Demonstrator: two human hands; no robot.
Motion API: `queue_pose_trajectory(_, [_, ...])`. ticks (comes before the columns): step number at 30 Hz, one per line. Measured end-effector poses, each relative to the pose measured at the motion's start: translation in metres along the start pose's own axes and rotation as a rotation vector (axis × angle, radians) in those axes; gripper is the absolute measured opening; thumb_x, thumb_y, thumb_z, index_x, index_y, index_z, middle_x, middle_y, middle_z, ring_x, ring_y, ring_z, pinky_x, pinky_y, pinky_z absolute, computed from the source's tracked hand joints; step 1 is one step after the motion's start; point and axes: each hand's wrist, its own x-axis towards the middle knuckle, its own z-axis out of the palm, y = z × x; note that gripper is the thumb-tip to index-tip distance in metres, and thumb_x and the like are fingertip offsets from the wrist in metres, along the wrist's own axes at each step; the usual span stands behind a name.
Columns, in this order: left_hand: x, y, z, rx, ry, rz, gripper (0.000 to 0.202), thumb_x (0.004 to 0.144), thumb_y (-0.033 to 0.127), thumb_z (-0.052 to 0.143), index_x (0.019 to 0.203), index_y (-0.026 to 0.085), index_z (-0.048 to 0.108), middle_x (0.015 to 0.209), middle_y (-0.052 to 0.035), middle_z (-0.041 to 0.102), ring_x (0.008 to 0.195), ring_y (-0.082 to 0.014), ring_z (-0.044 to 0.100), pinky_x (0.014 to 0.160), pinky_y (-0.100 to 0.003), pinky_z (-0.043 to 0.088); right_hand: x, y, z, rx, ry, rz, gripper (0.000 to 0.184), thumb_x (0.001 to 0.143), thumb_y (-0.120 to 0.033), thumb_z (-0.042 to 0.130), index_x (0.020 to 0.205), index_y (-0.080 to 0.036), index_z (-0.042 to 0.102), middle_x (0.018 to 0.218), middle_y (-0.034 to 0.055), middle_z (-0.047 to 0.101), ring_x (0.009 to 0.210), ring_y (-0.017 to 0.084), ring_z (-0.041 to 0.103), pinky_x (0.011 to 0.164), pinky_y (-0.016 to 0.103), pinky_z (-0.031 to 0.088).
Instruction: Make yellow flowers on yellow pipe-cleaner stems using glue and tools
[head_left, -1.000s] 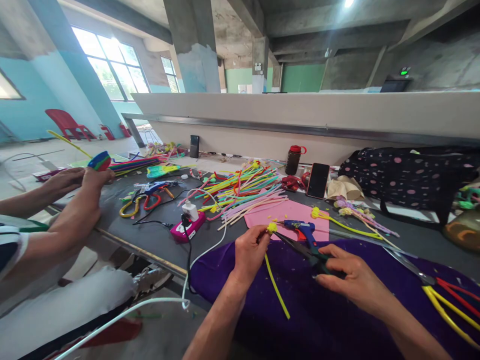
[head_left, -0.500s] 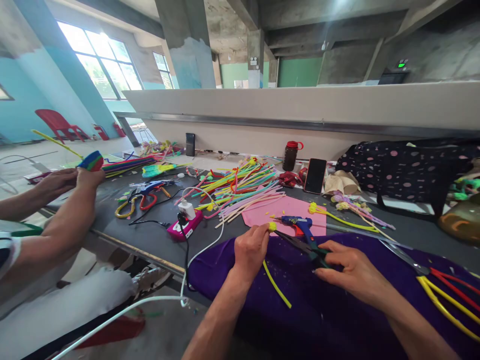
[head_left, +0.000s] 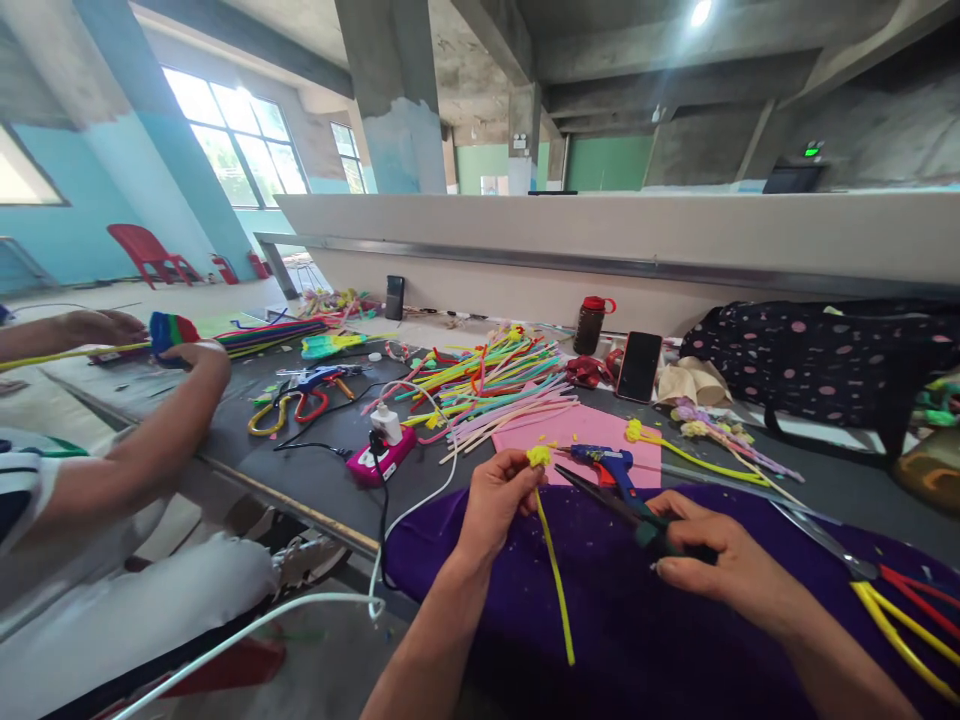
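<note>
Between the thumb and fingers of my left hand (head_left: pixel 495 500) is a yellow pipe-cleaner flower (head_left: pixel 538 457); its long yellow stem (head_left: pixel 556 580) hangs down over the purple cloth (head_left: pixel 600 600). My right hand (head_left: pixel 712 550) grips dark-handled scissors (head_left: pixel 600 490), whose blades point left toward the flower and stand a little apart from it. Just behind the blades, a blue glue gun (head_left: pixel 604 458) lies on a pink sheet (head_left: pixel 525 425). Another yellow flower on a stem (head_left: pixel 697 462) rests to the right of the glue gun.
Loose coloured pipe cleaners (head_left: pixel 487 385) lie mid-table, beside a magenta power strip (head_left: pixel 379 458) with cables. Large scissors (head_left: pixel 862 570) lie at right. A phone (head_left: pixel 639 367), a bottle (head_left: pixel 591 325) and a dotted bag (head_left: pixel 817 365) stand behind. At left, a co-worker's hand (head_left: pixel 196 360) holds a striped piece.
The scissors have drawn back to the right from the flower. My left hand has turned, so the flower shows more and its stem hangs more upright. The co-worker's hands have moved apart.
</note>
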Motion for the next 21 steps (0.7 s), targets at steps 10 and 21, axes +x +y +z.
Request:
queue_pose_trajectory(10, [-0.0044, 0.0044, -0.0022, -0.149, -0.170, -0.047, 0.023, 0.066, 0.032, 0.067, 0.077, 0.013, 0.060, 0.058, -0.0001, 0.062, 0.035, -0.0027, 0.044, 0.033, -0.014, 0.028, -0.0021, -0.0049, 0.0000, 0.001, 0.030, -0.002, 0.030, 0.072, -0.033, 0.058, 0.050, -0.016, 0.048, 0.095, 0.0034, 0.050, 0.086, 0.020, 0.051, 0.070, 0.026, 0.040])
queue_pose_trajectory(21, [-0.0056, 0.0045, -0.0034, -0.161, -0.209, -0.049, 0.021, 0.067, 0.030, 0.067, 0.075, 0.013, 0.059, 0.057, 0.0003, 0.062, 0.034, -0.0026, 0.043, 0.032, -0.014, 0.026, -0.0032, -0.0061, -0.0003, -0.009, 0.018, -0.022, 0.030, 0.073, -0.032, 0.059, 0.051, -0.015, 0.046, 0.096, 0.0033, 0.048, 0.087, 0.019, 0.049, 0.072, 0.026, 0.038])
